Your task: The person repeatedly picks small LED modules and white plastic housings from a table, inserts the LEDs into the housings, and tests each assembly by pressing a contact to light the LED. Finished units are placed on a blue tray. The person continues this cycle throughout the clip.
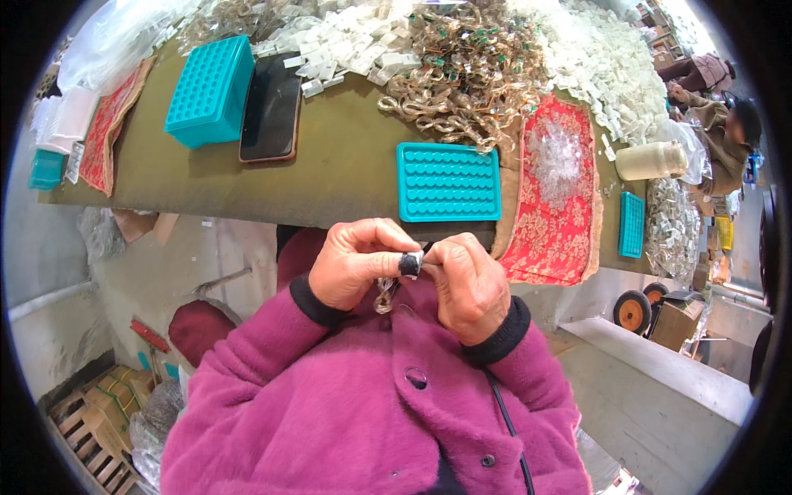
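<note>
Close in front of my chest, my left hand [359,260] is closed in a pinch. A black wrap [409,264] sits at its thumb tip, beside a tiny whitish piece [419,257] between the two hands. Below these fingers hangs a small bundle of clear, brownish coiled cable [383,297]. My right hand [469,285] pinches close by, its fingertips meeting the whitish piece; what exactly they grip is too small to tell. Just beyond the hands, a teal tray with rows of scalloped slots [450,183] lies on the green table [338,177].
A teal perforated box [210,91] and a dark tablet-like slab [271,111] lie left. Behind are piles of white plastic pieces [355,41] and coiled cables [470,74]. Right are a red patterned cloth [544,239] with clear bits, a whitish jar [652,160] and another person [718,132].
</note>
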